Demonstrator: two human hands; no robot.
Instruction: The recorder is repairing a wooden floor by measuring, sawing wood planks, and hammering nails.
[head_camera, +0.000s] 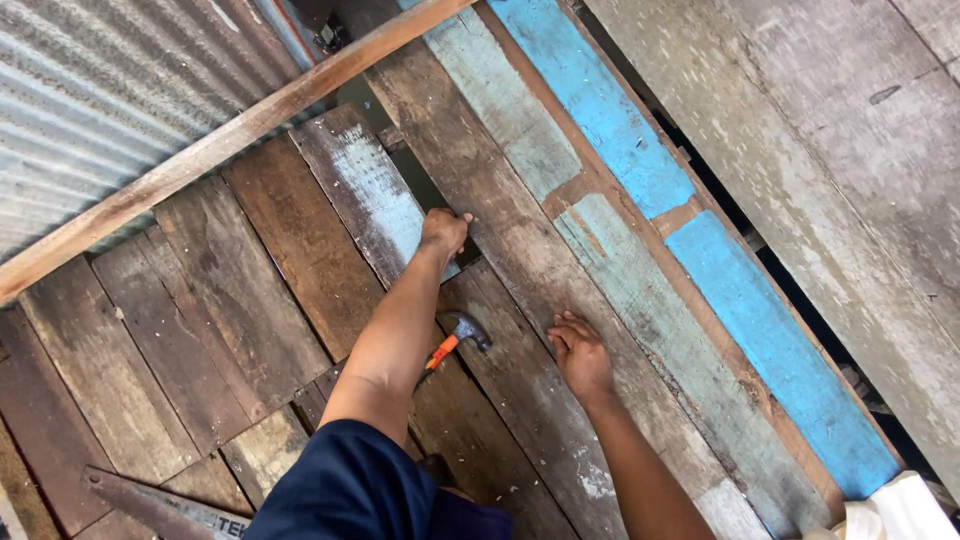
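Up at twelve o'clock, the left hand (443, 232) has its fingers curled shut over the end of a grey-blue plank (368, 190), gripping its edge where it meets a long dark board (500, 230). At five o'clock from it, the right hand (580, 355) rests flat on that dark board, fingers loosely spread and holding nothing. Between the two arms, at nine o'clock from the right hand, a hammer (455, 335) with an orange handle lies on the planks, partly hidden under the left forearm. A saw blade (160, 507) lies at seven o'clock, well apart.
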